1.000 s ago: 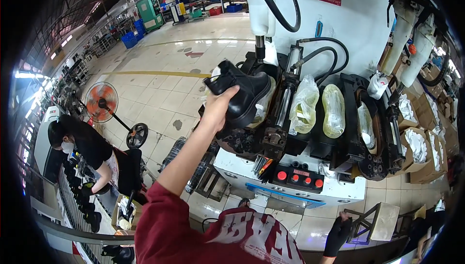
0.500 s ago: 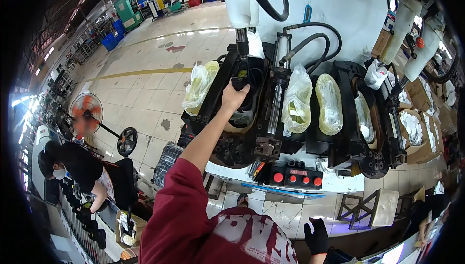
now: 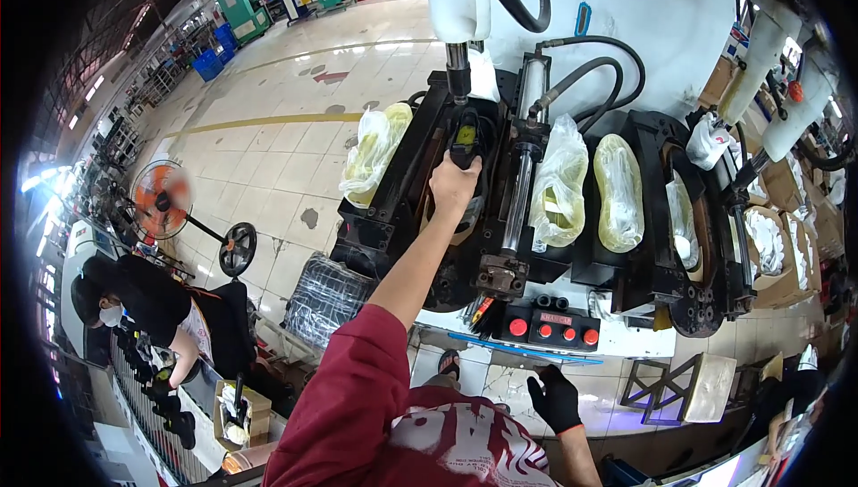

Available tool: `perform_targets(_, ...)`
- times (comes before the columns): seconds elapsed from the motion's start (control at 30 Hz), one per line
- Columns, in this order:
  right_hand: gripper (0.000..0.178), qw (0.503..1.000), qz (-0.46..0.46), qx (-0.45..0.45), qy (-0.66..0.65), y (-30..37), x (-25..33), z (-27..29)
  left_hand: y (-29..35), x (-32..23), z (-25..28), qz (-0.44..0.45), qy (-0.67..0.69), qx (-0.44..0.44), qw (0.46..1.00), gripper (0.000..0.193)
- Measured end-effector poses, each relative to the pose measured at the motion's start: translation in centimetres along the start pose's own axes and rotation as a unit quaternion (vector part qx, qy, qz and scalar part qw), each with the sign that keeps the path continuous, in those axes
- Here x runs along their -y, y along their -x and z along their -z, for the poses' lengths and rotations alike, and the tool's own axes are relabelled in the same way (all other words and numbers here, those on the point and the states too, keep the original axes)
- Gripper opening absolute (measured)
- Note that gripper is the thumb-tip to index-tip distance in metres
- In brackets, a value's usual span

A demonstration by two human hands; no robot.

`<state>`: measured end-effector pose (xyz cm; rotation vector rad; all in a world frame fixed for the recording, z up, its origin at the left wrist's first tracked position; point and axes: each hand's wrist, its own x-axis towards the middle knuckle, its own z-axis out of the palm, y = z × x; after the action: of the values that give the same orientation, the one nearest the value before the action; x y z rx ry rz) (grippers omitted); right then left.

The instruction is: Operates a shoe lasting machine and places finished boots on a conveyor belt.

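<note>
My bare left hand (image 3: 454,187) reaches into the left station of a white pressing machine and is closed on the ankle part of a black shoe (image 3: 466,144). A yellow-green piece shows in the shoe's opening. The shoe lies lengthwise between dark metal side plates, and the hand hides part of it. Just beyond the shoe hangs a vertical metal rod (image 3: 458,71). My right hand (image 3: 556,400), in a black glove, hangs low in front of the machine, fingers apart and holding nothing.
Plastic-wrapped yellow shoe-shaped forms (image 3: 618,197) stand beside the stations. Red buttons (image 3: 517,327) sit on the front panel. A stool (image 3: 712,386) is at the right, cartons (image 3: 779,250) beyond it. A fan (image 3: 161,201) and a seated co-worker (image 3: 147,304) are at left.
My view has shifted slightly. My left hand and the black shoe have moved, and a gap now shows between rod and shoe. The gloved right hand has come up and left.
</note>
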<state>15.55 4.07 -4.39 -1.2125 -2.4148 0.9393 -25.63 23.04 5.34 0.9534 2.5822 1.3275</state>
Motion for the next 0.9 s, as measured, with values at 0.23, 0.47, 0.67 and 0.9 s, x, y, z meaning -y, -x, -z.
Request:
perform_targets(0.23, 0.022, 0.972, 0.074, -0.21, 0.078, -8.4, 1.6, -2.3, 0.7, -1.0, 1.4, -0.037, 0.065, 0.025, 0.997, 0.053)
perform_targets(0.47, 0.026, 0.938, 0.102, -0.299, 0.14, -9.8, 1.4, -5.3, -1.6, -0.1, 0.9, -0.049, 0.051, 0.083, 0.994, 0.07)
perform_targets(0.67, 0.032, 0.913, 0.06, -0.167, 0.368, -7.3, -1.9, -10.0, -0.1, -1.1, 4.0, -0.012, 0.069, 0.246, 0.967, 0.111)
perform_targets(0.9, 0.028, 0.979, 0.028, -0.169, 0.109, -3.4, 2.6, -8.8, 7.5, -0.9, 18.4, -0.137, 0.499, 0.156, 0.842, 0.048)
